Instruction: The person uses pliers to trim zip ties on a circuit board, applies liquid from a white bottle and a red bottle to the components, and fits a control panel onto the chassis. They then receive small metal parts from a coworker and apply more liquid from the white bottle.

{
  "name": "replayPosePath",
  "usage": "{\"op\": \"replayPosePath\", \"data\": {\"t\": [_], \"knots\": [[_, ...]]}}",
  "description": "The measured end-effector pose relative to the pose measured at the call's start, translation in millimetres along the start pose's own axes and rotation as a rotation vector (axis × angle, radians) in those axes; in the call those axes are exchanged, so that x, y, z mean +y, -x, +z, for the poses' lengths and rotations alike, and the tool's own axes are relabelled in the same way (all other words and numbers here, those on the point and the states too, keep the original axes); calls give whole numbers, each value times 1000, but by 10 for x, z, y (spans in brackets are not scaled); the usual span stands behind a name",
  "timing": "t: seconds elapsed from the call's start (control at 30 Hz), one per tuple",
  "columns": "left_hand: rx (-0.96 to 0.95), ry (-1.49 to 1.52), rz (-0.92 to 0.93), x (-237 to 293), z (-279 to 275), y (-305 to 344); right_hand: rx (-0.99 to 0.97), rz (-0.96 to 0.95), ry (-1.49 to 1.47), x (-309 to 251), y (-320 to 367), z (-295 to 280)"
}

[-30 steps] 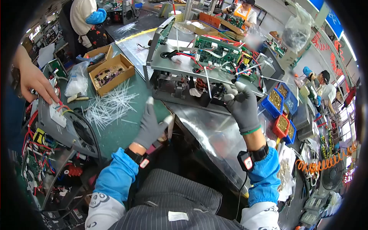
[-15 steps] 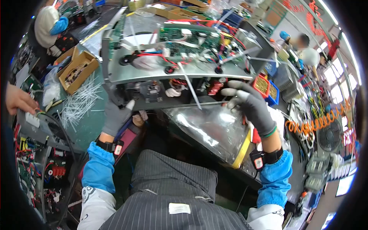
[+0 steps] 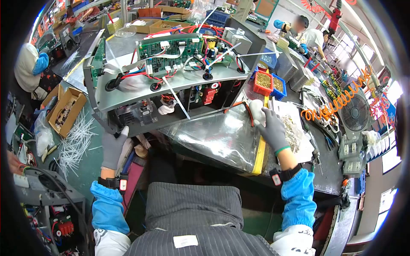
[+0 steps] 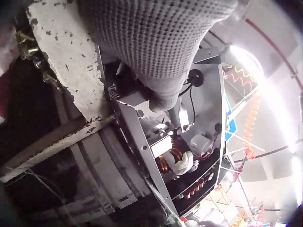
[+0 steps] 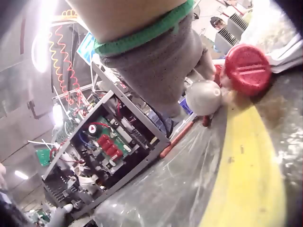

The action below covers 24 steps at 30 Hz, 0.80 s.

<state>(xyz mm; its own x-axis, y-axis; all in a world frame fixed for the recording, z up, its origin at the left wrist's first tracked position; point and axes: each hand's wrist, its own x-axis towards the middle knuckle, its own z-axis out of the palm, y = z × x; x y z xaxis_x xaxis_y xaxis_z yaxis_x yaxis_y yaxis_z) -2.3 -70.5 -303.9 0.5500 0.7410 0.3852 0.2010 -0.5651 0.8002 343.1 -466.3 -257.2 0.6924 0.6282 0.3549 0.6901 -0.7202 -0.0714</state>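
A grey metal chassis (image 3: pixel 139 97) full of circuit boards, red and black wires and upright white cable ties stands on the bench. My left hand (image 3: pixel 112 148), gloved in grey, grips its near left corner; in the left wrist view the thumb (image 4: pixel 164 100) hooks over the frame while the other fingers are mostly hidden. My right hand (image 3: pixel 274 131) is beyond the right side of the chassis, thumb and fingers round a white bottle-like thing (image 3: pixel 256 111). In the right wrist view a ridged red cap (image 5: pixel 247 70) appears right beside it.
Red-handled pliers (image 3: pixel 250 114) lie by the right hand. Red (image 3: pixel 262 83) and blue bins (image 3: pixel 279 88) of small brass parts stand beyond. On the left are loose cable ties (image 3: pixel 76 145) and a cardboard box (image 3: pixel 68 112). Another person's hand (image 3: pixel 15 164) is at far left.
The left hand has gone from in front of the chassis to its near left corner. The right hand has moved from the chassis to the right, to the white bottle-like thing. The head view has shifted.
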Motion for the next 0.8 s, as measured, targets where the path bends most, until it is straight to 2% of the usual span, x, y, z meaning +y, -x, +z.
{"op": "replayPosePath", "data": {"t": [0.03,0.1,0.13,0.17,0.2,0.27,0.3,0.33,0.4,0.5,0.6,0.63,0.7,0.73,0.77,0.8], "knots": [[6,-7,11,23,26,-13,11,0,-9,-6,-86,16],[47,23,-1,-51,27,7,-114,109,92,-102,-344,155],[43,10,48,-88,29,-1,-140,83,118,19,-453,322],[-17,-58,-33,-145,5,-10,-83,-100,213,262,-569,583],[88,6,141,-106,59,-15,-153,8,168,51,-574,409],[-30,-32,4,-107,-10,-18,-202,-43,225,82,-647,429],[-94,-110,-111,-247,-2,-39,-141,-84,254,148,-652,514],[-31,-18,-24,-312,34,-35,-144,-125,283,201,-671,536],[33,-97,34,-283,23,-50,-232,-45,233,200,-699,518],[47,-56,44,-159,-25,-31,-246,15,189,230,-722,560],[98,-119,74,-271,41,-44,-171,-52,269,252,-733,584],[86,-105,80,-257,59,-47,-208,-28,228,250,-757,556],[69,145,56,-226,55,-41,-201,-9,264,288,-830,613],[46,-4,-4,-189,21,-33,-206,51,254,250,-846,623],[39,2,-5,-229,-2,1,-209,57,260,187,-820,657],[54,-97,7,-292,3,-7,-150,1,315,111,-806,642]]}}
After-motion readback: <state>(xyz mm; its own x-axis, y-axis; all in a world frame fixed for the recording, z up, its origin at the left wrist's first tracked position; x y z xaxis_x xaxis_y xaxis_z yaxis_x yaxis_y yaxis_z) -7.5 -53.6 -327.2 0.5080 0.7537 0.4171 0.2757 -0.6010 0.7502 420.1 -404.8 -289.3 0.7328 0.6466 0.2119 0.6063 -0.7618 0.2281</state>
